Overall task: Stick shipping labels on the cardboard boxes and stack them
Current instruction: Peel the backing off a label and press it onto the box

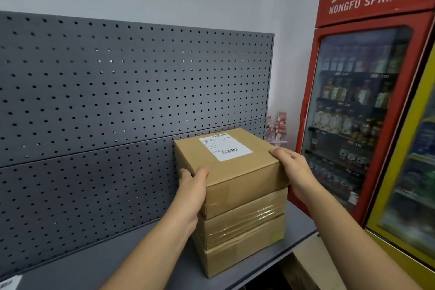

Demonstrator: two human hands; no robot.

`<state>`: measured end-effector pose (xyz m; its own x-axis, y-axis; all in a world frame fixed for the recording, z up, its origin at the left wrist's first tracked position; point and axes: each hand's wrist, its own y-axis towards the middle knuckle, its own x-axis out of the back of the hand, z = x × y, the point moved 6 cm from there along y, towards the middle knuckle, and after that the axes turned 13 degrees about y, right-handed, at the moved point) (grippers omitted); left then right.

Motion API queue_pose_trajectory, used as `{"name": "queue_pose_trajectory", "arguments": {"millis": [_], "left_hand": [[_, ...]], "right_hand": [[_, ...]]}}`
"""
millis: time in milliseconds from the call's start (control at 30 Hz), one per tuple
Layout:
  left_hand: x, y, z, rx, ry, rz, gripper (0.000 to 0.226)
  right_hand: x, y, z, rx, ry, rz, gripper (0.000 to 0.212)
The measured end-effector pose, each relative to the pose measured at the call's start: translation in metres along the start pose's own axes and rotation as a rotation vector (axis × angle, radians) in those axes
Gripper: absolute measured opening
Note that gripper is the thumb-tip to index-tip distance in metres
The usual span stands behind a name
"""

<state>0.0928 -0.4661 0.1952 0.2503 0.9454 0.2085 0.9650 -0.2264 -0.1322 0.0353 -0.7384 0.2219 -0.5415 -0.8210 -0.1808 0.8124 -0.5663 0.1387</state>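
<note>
**Brown cardboard, three boxes high, your hands on the top one**

Brown cardboard boxes stand in a stack of three on the grey shelf (299, 226), pushed close to the dark grey pegboard (117, 92) behind them. You have the top box (235, 167) held between both hands. Your left hand (191, 182) presses on its near left corner, fingers (186, 175) wrapped round the left side and thumb lying over the top edge. Your right hand (292, 167) clasps the right side, fingers curled over the top right edge. Both sets of fingers are closed against the cardboard.

The top box sits slightly turned against the middle box (244, 219) under it, so its edges do not line up squarely. A white shipping label (225, 147) with two barcodes lies flat on its lid, towards the far side. The middle box and the bottom box (244, 252) are banded with clear tape across their near faces.

To the right of the stack stands a red Nongfu Spring drinks fridge (367, 101) with bottles behind its glass door. A yellow-framed fridge (400, 183) stands nearer, at the right edge. At the near left corner of the shelf lies a white sheet (10, 282), partly cut off.
</note>
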Motion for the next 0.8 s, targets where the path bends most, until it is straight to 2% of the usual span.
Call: {"name": "queue_pose_trajectory", "arguments": {"millis": [100,300,467,600,733,800], "left_hand": [[-0.005,-0.006,-0.001,-0.017,0.029,-0.022,0.098],[-0.010,-0.002,0.007,-0.055,0.012,-0.034,0.084],[0.001,0.004,0.006,-0.051,0.004,-0.031,0.093],[0.010,-0.001,0.001,-0.063,0.045,-0.054,0.077],[0.034,-0.009,-0.005,-0.169,0.221,-0.165,0.062],[0.051,-0.014,-0.009,-0.239,0.338,-0.206,0.057]], "right_hand": [[0.000,0.003,-0.004,-0.006,0.015,-0.031,0.025],[0.004,0.003,-0.010,0.001,0.026,-0.046,0.025],[0.003,0.000,-0.011,0.093,0.047,-0.114,0.026],[0.003,-0.008,-0.007,0.160,0.048,-0.150,0.038],[0.009,-0.015,0.016,0.269,-0.038,-0.179,0.024],[0.012,-0.022,0.026,0.360,-0.141,-0.200,0.025]]}}
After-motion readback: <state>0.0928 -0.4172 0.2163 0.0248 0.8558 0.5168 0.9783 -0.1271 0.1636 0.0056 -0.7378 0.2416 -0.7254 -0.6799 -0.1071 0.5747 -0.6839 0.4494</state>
